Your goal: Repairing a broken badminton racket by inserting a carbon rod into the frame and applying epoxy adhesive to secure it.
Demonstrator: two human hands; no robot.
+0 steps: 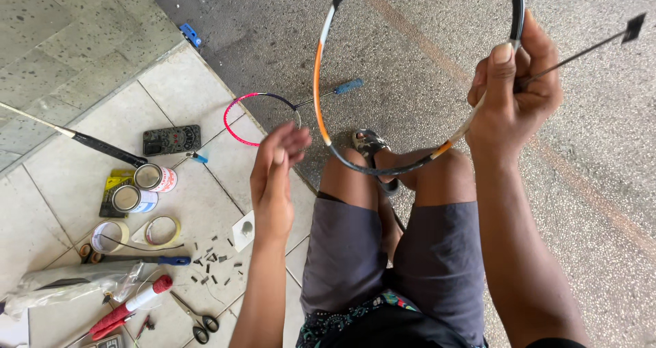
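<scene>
Right hand (512,91), upper right of frame: grip closed on the rim of an unstrung racket frame (318,81), black, white and orange, with a thin dark tool (581,52) pinched alongside and projecting toward the right edge. The frame is held upright above the bare knees, its lower arc against them. Left hand (275,177), centre: fingers loosely spread, blurred, nothing held, just left of the frame. Beyond, on the tiled floor (178,88): a pink-rimmed racket (260,119) with blue handle, upper centre. Left of frame: two tins (143,187), two tape rolls (137,235), a dark handheld device (171,140). Lower left: a screwdriver (147,260), scissors (195,320), scattered small dark pieces (215,262), a plastic bag (65,283).
</scene>
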